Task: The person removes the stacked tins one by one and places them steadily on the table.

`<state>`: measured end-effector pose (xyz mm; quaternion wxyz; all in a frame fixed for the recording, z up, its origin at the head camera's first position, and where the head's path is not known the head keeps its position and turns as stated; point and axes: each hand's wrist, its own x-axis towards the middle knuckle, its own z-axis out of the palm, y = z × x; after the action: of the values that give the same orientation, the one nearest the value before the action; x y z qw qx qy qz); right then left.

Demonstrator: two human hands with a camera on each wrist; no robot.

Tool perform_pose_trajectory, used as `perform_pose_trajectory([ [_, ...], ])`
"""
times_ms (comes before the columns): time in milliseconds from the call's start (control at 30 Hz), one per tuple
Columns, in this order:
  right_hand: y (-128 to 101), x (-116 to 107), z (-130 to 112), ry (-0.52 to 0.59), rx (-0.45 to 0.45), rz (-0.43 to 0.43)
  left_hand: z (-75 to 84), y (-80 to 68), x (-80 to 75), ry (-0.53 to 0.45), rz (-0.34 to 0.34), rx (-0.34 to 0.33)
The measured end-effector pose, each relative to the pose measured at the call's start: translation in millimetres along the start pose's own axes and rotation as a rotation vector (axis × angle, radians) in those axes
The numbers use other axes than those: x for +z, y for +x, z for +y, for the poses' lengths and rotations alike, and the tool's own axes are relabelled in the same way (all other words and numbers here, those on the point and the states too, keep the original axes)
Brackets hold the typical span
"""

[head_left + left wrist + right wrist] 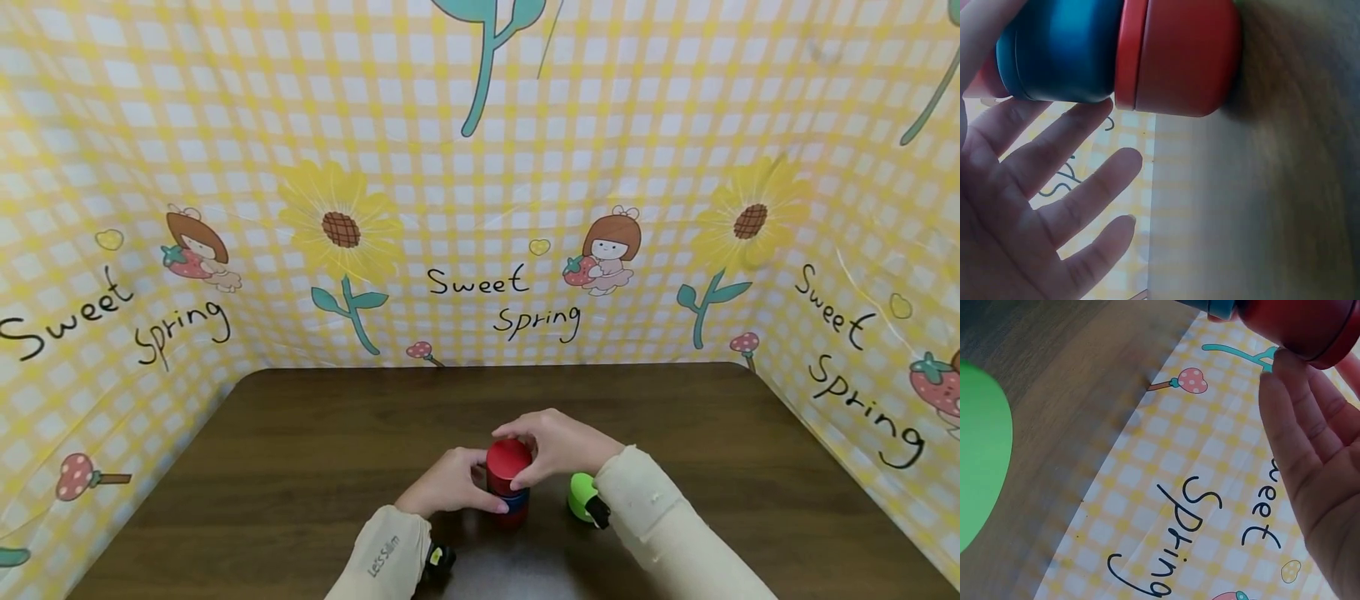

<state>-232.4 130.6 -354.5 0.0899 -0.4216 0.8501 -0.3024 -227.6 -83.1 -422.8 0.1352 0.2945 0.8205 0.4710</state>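
A stack of round lidded tins stands in front of me. At the bottom is a red tin, resting on the table. A blue tin sits on it, and a second red tin tops the stack. My left hand grips the blue tin between thumb and fingers, its last two fingers spread away from the tin in the left wrist view. With the thumb on the near side and fingers behind, my right hand holds the upper red tin, whose flat lid faces up.
A bright green tin stands on the brown wooden table, right of the stack and close beside my right wrist. A yellow checked cloth with printed flowers and lettering rises behind the table and along both sides.
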Motion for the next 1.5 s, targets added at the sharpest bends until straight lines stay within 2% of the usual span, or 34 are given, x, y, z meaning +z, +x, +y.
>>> perform_pose_trajectory([
  [200,2.5,-0.6,-3.1,-0.057,0.043,-0.038,0.2,1.1,1.3,-0.003,0.005,0.004],
  [367,4.4,1.2,-3.7,-0.106,0.039,-0.064,-0.5,2.2,1.9,0.005,0.009,0.014],
  [667,4.1,2.3,-3.5,-0.064,-0.012,-0.004,0.3,1.0,-0.6,-0.015,0.017,0.001],
  [1000,0.5,2.4,-1.7,-0.067,-0.043,-0.001,0.7,0.1,1.6,-0.040,0.007,0.005],
  [1500,5.0,3.1,-5.2,-0.094,0.006,0.005,1.9,-1.9,1.2,-0.057,-0.004,-0.027],
])
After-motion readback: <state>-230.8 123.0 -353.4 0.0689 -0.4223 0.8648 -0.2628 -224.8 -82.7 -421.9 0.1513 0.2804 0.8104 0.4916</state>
